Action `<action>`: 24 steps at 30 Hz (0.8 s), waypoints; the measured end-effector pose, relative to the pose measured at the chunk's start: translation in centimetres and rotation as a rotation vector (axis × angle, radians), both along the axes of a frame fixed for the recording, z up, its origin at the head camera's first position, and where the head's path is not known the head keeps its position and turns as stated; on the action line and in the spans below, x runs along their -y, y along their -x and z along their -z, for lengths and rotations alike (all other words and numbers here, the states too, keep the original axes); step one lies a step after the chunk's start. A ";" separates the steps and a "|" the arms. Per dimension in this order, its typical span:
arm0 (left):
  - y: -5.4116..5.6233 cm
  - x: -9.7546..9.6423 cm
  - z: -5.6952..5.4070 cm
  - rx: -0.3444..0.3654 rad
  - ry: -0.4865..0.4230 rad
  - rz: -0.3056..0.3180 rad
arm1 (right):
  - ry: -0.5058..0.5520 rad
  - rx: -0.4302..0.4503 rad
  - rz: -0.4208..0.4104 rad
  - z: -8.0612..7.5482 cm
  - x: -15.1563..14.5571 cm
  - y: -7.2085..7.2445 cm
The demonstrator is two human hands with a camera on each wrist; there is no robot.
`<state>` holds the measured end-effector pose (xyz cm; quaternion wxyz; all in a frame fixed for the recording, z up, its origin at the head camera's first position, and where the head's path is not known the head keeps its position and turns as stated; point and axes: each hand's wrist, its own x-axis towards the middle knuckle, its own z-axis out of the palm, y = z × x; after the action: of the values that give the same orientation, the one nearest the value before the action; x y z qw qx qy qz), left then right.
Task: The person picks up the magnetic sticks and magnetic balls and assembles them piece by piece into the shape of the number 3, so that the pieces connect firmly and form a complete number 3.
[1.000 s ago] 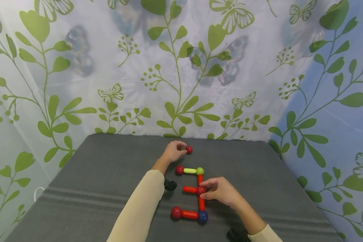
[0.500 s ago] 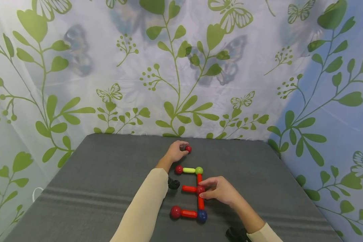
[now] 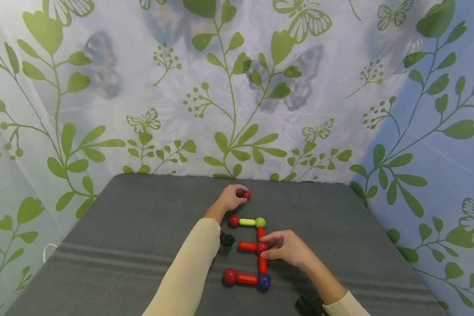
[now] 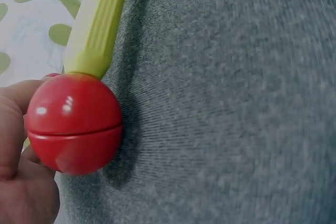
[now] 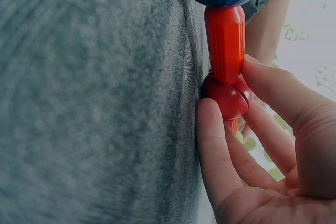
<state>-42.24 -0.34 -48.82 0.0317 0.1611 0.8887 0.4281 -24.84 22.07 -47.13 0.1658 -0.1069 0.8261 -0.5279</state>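
Magnetic-looking balls and rods form an E-shaped figure on the grey surface. My right hand [image 3: 287, 249] pinches its middle red ball [image 5: 226, 95] between thumb and fingers. A red rod [image 3: 247, 246] with a bare left end joins that ball. At the top corner is a green ball [image 3: 260, 222], then a yellow-green rod [image 4: 95, 27] ending in a red ball [image 4: 74, 124]. The lower corner has a blue ball [image 3: 263, 281], with a red rod [image 3: 246, 278] and another red ball [image 3: 229, 277]. Beyond the figure, my left hand [image 3: 229, 198] holds a separate red ball [image 3: 246, 195] by its fingertips.
The grey cloth-covered table [image 3: 150, 219] ends at a patterned curtain [image 3: 162, 87] behind it. My left forearm in a cream sleeve [image 3: 187, 267] lies to the left of the figure. Black wrist straps [image 3: 227, 239] show at both wrists.
My left hand has shifted slightly right, and its thumb and fingers have come around the separate red ball. The right hand and the figure stay in place.
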 end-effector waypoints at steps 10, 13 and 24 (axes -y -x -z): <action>-0.1 -0.1 0.4 -0.014 -0.009 -0.034 | 0.015 -0.004 -0.007 0.1 -0.1 0.0; -0.1 -0.1 0.4 -0.021 -0.017 -0.032 | 0.008 -0.005 -0.004 0.2 -0.1 0.0; -0.7 0.6 0.5 -0.008 -0.035 -0.020 | 0.012 -0.006 -0.010 0.6 -0.2 0.2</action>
<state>-41.56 -0.92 -49.30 0.0212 0.1545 0.8827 0.4432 -25.05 22.30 -47.69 0.1651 -0.1137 0.8228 -0.5318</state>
